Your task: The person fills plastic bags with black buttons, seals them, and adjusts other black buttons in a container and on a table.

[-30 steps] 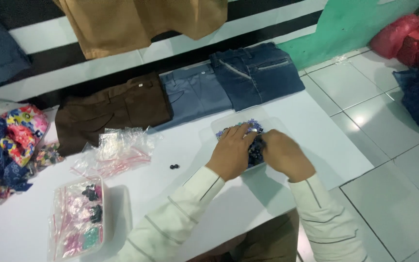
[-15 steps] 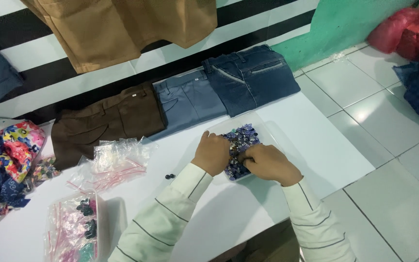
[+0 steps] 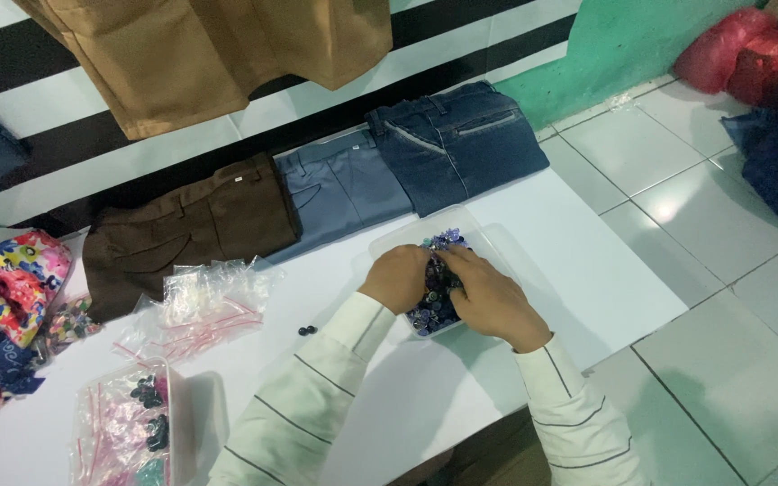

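A clear plastic tray (image 3: pixel 394 239) sits on the white table (image 3: pixel 578 270), filled with small blue and purple buttons (image 3: pixel 437 292). My left hand (image 3: pixel 396 277) rests on the tray's left side, fingers curled into the buttons. From the right, my right hand (image 3: pixel 488 297) reaches in, its fingers pinched among the same pile. Whether either hand holds a particular button is hidden. Both arms wear white sleeves with thin dark stripes.
Three folded trousers lie along the table's back: brown (image 3: pixel 186 229), grey-blue (image 3: pixel 339 189), dark denim (image 3: pixel 452 139). Small clear zip bags (image 3: pixel 200 301) and two loose dark buttons (image 3: pixel 306 330) lie left. A tub of bagged items (image 3: pixel 123 432) stands front left. Colourful fabric (image 3: pixel 6 297) lies far left.
The view has shifted slightly. My hands stay in the tray, the fingers working through the buttons; the right hand has reached further in across the pile.
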